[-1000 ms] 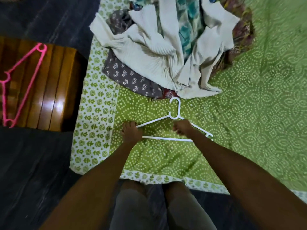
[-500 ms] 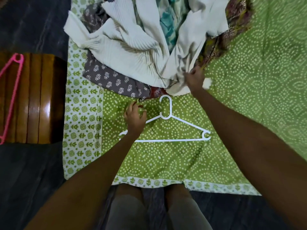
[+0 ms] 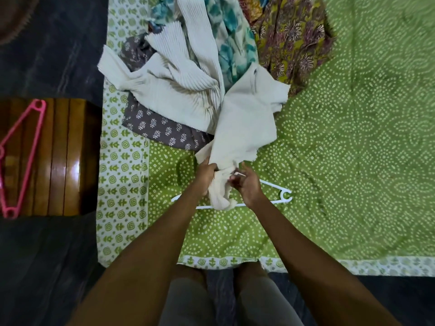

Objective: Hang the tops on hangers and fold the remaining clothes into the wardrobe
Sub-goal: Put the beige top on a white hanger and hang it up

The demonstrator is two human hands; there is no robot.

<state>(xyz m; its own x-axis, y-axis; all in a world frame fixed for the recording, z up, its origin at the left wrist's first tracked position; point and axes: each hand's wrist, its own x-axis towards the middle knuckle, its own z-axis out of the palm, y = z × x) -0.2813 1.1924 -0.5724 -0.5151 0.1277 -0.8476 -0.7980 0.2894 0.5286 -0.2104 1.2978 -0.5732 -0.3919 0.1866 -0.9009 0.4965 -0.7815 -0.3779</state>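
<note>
Both hands grip a bunched end of the cream top (image 3: 244,128) above the white hanger (image 3: 281,196) on the bed (image 3: 353,161). Left hand (image 3: 207,175) fingers are closed on the fabric; right hand (image 3: 247,187) fingers are curled, pinching cloth. The top's far end lies within the pile (image 3: 226,55). Risk: pulling may drag neighbouring garments along, or the cloth may snag the hanger.

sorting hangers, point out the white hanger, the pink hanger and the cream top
white hanger (image 3: 286,196): head view, its right end loop
pink hanger (image 3: 33,135): head view, its right arm
cream top (image 3: 244,128): head view, its flat middle
</note>
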